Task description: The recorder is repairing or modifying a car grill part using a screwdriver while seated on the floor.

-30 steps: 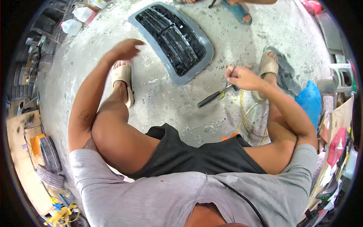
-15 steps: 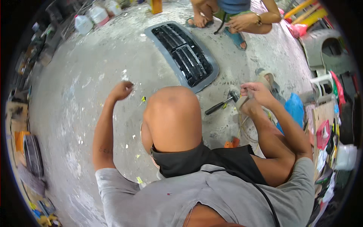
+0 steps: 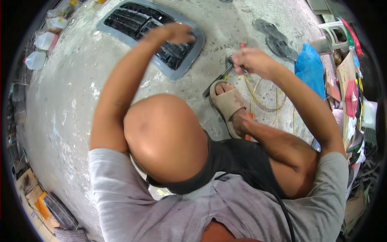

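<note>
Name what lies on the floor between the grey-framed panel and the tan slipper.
In the head view, the hammer lies there, right beside the slipper; bare concrete separates it from the panel.

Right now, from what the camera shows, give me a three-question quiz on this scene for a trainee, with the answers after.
1. True or false: the hammer lies between the slatted panel and the blue bag.
2. Which hand appears in front of the slatted panel in this view? A) left B) right C) neither
3. What colour is the slipper worn on the right foot?

Key: 1. True. 2. A, the left hand. 3. Beige.
</note>
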`<action>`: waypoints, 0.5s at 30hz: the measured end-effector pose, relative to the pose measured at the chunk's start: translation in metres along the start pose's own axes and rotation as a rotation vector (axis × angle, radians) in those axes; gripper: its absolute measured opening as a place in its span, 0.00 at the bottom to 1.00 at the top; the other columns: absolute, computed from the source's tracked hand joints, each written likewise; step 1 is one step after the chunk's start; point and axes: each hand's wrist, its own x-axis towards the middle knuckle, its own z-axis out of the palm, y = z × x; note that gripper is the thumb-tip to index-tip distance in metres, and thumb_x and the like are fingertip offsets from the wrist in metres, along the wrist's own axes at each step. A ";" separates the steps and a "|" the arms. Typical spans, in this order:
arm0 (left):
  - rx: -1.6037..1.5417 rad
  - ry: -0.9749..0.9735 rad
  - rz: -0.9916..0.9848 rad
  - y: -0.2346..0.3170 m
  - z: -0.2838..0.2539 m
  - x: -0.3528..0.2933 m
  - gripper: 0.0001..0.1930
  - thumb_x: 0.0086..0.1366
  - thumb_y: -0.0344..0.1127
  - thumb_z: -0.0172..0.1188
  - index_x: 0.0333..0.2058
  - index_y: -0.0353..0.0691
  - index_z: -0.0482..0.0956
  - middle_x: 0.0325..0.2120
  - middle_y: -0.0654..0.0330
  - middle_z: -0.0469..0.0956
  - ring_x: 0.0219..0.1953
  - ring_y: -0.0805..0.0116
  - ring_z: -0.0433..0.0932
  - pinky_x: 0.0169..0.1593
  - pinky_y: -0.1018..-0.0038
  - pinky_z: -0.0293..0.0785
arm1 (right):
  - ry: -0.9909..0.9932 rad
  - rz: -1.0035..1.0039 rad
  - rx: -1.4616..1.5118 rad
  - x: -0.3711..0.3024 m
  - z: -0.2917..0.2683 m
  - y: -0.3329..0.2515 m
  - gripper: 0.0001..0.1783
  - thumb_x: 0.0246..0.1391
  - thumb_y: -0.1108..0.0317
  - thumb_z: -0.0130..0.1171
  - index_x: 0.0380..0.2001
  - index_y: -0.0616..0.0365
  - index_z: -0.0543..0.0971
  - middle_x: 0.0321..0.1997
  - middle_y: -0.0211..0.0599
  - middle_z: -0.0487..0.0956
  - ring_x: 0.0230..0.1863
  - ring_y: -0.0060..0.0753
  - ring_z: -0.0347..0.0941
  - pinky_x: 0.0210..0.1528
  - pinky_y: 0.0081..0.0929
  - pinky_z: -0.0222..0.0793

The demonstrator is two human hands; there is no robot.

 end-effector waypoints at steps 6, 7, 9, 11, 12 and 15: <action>0.104 -0.090 -0.047 0.016 0.104 0.030 0.42 0.69 0.54 0.56 0.72 0.37 0.51 0.74 0.45 0.46 0.75 0.48 0.49 0.73 0.52 0.50 | -0.017 -0.153 -0.316 0.058 0.006 -0.042 0.20 0.58 0.70 0.58 0.54 0.60 0.74 0.36 0.34 0.80 0.29 0.23 0.76 0.33 0.24 0.71; 0.107 -0.042 -0.032 0.014 0.106 0.033 0.43 0.68 0.53 0.57 0.73 0.38 0.49 0.75 0.47 0.44 0.76 0.50 0.47 0.74 0.50 0.48 | -0.043 -0.195 -0.384 0.066 0.004 -0.044 0.21 0.57 0.71 0.58 0.55 0.59 0.74 0.36 0.34 0.80 0.28 0.24 0.75 0.32 0.25 0.70; 0.075 -0.036 -0.003 0.010 0.107 0.036 0.43 0.67 0.53 0.58 0.72 0.39 0.51 0.75 0.47 0.44 0.76 0.51 0.47 0.75 0.52 0.45 | -0.061 -0.183 -0.449 0.078 -0.008 -0.044 0.23 0.55 0.72 0.57 0.56 0.59 0.74 0.35 0.36 0.80 0.27 0.24 0.75 0.32 0.25 0.70; 0.171 -0.040 0.092 0.003 0.104 0.031 0.42 0.66 0.50 0.60 0.72 0.41 0.51 0.74 0.48 0.48 0.76 0.52 0.49 0.74 0.51 0.48 | -0.102 -0.173 -0.500 0.086 -0.010 -0.049 0.25 0.54 0.72 0.56 0.56 0.59 0.74 0.34 0.37 0.80 0.26 0.25 0.75 0.31 0.25 0.69; 0.165 -0.059 0.082 -0.004 0.101 0.024 0.42 0.66 0.50 0.60 0.72 0.41 0.51 0.74 0.48 0.48 0.76 0.52 0.49 0.74 0.51 0.48 | -0.140 -0.112 -0.591 0.087 -0.015 -0.055 0.25 0.53 0.71 0.55 0.56 0.59 0.74 0.34 0.38 0.80 0.24 0.26 0.75 0.30 0.26 0.70; 0.129 -0.262 0.199 -0.016 0.065 0.002 0.38 0.65 0.45 0.62 0.70 0.41 0.59 0.71 0.48 0.57 0.74 0.54 0.53 0.73 0.51 0.52 | -0.199 -0.093 -0.777 0.095 -0.034 -0.083 0.24 0.52 0.69 0.52 0.55 0.61 0.75 0.31 0.38 0.79 0.21 0.28 0.73 0.28 0.29 0.70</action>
